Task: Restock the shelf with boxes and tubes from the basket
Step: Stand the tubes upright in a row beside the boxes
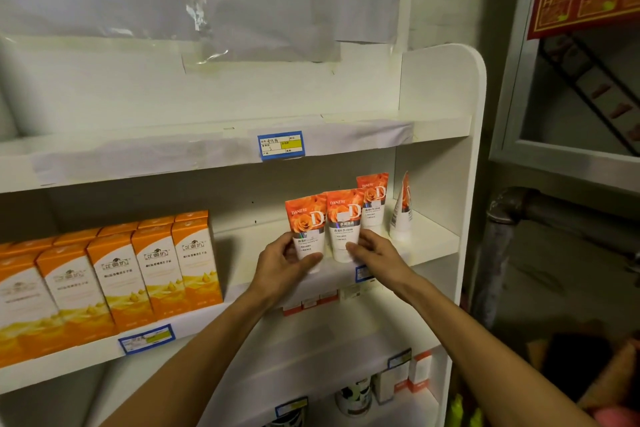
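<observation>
Standing cap-down on the white middle shelf (433,246), two soft plastic tubes, orange rose print above and white below, sit side by side. The left hand (287,265) curls its grip round the left tube (306,224); the right hand (375,258) pinches the right tube (344,218). Just right of that grip stand two matching tubes (374,198); left of both grips, orange-and-white cardboard boxes (152,270).

Four orange-and-white tubes (344,222) stand on the middle shelf (433,246). Beside them are orange boxes (156,270), five across the front row and more behind. Three blue price tags (280,145) show clearly on shelf edges. Two hands (287,263) are in view.
</observation>
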Action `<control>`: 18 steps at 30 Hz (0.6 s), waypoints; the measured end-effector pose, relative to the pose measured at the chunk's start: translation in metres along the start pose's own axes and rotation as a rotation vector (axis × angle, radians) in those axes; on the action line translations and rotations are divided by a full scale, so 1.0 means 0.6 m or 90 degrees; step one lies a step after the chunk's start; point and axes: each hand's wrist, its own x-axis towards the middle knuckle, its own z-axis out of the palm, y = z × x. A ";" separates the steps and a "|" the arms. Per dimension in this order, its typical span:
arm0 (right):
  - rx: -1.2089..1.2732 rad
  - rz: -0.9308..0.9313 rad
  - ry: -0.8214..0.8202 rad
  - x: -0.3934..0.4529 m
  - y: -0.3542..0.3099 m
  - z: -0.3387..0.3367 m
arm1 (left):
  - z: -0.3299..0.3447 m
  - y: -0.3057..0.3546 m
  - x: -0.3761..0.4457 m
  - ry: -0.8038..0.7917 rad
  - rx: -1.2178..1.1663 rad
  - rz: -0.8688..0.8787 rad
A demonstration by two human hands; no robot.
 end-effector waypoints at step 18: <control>-0.059 -0.037 -0.009 0.002 0.018 0.005 | 0.001 0.001 -0.002 0.065 0.056 -0.057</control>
